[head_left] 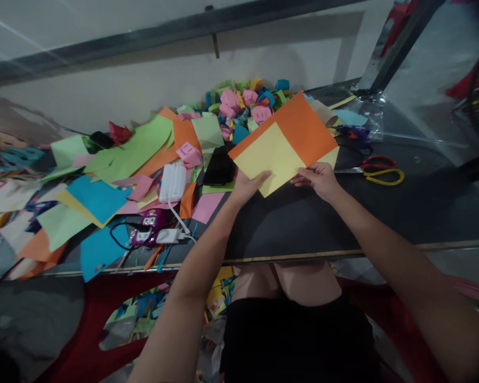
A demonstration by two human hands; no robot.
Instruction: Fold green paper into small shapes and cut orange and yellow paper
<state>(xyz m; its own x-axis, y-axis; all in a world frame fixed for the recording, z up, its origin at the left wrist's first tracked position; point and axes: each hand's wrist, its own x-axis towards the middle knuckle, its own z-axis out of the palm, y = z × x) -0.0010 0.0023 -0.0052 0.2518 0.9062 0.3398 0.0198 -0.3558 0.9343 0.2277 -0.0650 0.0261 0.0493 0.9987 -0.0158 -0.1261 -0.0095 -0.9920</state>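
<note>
A yellow sheet of paper [269, 157] is held up over the table, with a larger orange sheet [303, 127] behind it. My left hand [248, 187] grips the yellow sheet near its lower left edge, the thumb lying on top. At the lower right, my right hand [319, 180] pinches the sheets near the yellow sheet's corner. Another pale yellow edge shows behind the orange paper by that hand. Scissors [377, 170] with one red and one yellow handle lie to the right of my right hand. A black phone [219, 166] rests left of my left hand.
Folded paper pieces [239, 103] in pink, blue and green are heaped at the back. Loose coloured sheets [98, 199] cover the left side, with a white power bank [173, 182] and its cable. A dark blue tool [355, 135] lies at the back right. Paper scraps fill the space below the table.
</note>
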